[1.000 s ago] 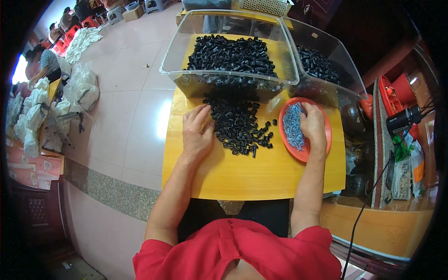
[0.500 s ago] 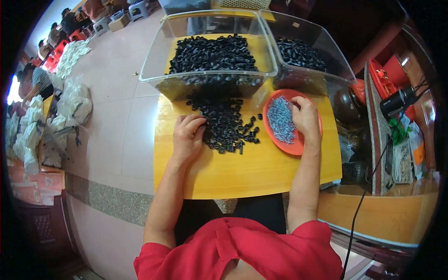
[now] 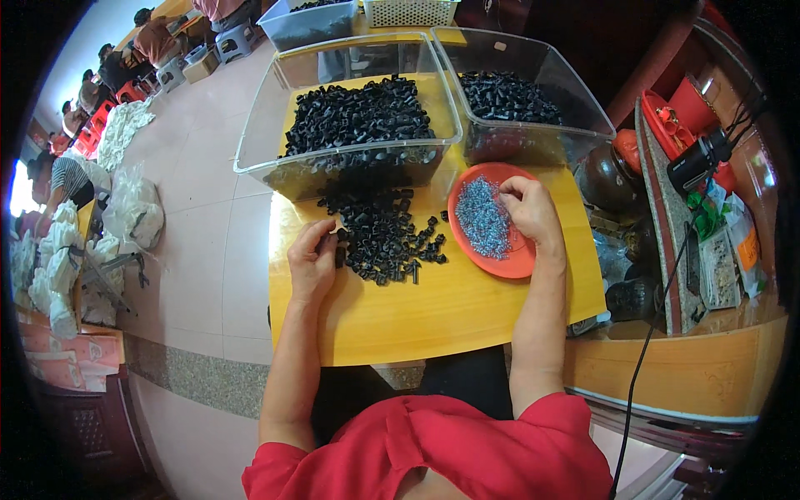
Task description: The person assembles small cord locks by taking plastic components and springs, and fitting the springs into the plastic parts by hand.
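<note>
1. Since the earlier frame the left hand (image 3: 312, 265) has slid to the left edge of the loose heap of small black plastic cylindrical caps (image 3: 383, 236) on the yellow wooden tabletop (image 3: 433, 312). The right hand (image 3: 531, 210) has stayed over the round orange plastic dish (image 3: 467, 187).
2. Left fingers: curled in, thumb and forefinger closed on what looks like one black cap at the heap's edge; small and partly hidden, so not certain.
3. Right fingers: bent down, tips pinched together at the top of the pile of tiny grey-blue metal pieces (image 3: 483, 218) in the dish. Cannot tell whether a piece is actually held.
4. Doing it well, by my judgement: take one cap only, turn its open end up, and lift a single metal piece clear of the pile before bringing the hands together over bare table.
5. Behind the heap: a clear plastic bin (image 3: 258, 154) of more black caps, a second clear bin (image 3: 575, 92) beside it.
</note>
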Action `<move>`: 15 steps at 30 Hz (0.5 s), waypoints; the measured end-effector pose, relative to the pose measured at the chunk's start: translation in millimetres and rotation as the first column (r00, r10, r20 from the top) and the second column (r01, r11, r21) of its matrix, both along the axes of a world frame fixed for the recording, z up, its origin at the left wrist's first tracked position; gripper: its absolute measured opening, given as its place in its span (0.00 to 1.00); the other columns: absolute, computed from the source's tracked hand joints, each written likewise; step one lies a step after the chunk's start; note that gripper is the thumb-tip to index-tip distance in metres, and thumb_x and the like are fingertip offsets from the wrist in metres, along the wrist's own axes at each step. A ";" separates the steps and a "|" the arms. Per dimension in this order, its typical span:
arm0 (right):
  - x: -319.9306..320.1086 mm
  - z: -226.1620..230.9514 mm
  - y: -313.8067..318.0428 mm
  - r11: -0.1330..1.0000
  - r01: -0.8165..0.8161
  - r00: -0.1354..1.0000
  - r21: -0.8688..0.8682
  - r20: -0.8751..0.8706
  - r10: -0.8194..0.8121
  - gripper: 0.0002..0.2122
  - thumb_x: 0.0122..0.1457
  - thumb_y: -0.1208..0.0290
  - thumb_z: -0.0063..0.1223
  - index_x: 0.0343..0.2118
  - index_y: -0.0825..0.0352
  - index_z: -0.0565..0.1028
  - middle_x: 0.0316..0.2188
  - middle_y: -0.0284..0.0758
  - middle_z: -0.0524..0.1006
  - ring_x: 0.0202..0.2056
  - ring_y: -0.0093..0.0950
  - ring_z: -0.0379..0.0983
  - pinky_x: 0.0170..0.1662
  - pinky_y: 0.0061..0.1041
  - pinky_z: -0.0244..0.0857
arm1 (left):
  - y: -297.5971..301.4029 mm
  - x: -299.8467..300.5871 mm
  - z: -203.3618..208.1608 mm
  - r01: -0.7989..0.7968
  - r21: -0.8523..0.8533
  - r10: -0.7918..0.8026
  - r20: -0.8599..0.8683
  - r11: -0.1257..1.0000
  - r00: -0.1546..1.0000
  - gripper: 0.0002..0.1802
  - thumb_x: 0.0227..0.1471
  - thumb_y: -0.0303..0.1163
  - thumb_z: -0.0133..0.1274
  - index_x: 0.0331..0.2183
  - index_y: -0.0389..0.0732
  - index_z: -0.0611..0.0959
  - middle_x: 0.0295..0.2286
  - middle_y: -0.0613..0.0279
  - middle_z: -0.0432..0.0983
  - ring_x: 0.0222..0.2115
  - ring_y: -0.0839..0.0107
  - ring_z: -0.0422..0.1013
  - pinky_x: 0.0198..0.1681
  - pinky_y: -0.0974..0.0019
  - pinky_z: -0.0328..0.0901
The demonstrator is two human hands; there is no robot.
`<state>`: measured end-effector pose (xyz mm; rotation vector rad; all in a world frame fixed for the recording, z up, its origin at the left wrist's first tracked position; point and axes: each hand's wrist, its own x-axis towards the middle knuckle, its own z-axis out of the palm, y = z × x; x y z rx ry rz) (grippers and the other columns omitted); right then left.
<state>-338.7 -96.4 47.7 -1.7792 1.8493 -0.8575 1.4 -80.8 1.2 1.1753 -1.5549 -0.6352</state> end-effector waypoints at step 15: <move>-0.1 -5.0 -6.0 0.976 0.093 0.959 -0.197 0.280 -0.035 0.04 0.46 0.78 0.48 0.24 0.73 0.73 0.17 0.32 0.72 0.20 0.17 0.66 0.24 0.19 0.60 | -12.5 21.3 -14.4 0.062 0.188 0.065 -0.599 0.980 0.798 0.11 0.46 0.17 0.47 0.35 0.34 0.79 0.33 0.64 0.74 0.32 0.80 0.67 0.36 0.78 0.61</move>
